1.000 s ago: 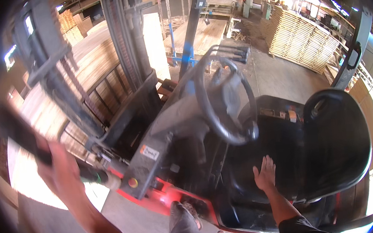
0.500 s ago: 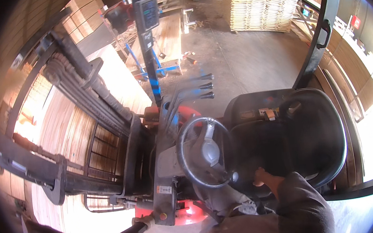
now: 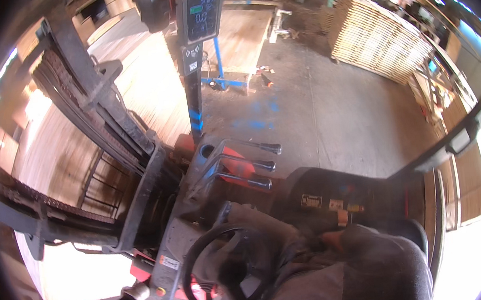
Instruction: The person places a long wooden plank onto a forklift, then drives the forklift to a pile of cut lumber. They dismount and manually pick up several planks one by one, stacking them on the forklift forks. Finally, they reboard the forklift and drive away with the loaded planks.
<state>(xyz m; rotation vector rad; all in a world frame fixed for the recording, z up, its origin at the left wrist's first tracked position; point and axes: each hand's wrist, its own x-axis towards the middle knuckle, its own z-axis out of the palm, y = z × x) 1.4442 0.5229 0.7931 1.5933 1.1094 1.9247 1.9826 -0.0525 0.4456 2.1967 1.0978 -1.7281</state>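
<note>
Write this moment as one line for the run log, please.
Right hand: near seat, grip unclear | Left hand: not in view | Wheel, levers: no hand seen there

Lit digits & a green patch show on the disp. (image 3: pixel 201 23) atop the post (image 3: pixel 193 96); the plate (image 3: pixel 197 60) below bears a wave symbol (image 3: pixel 192 52) w/ a sq. code (image 3: pixel 192 66). Print on the dash (image 3: pixel 175 241) label (image 3: pixel 170 262) & stickers (image 3: pixel 336 204) nr. the seat (image 3: pixel 413 233) is too sm. to read.
</note>
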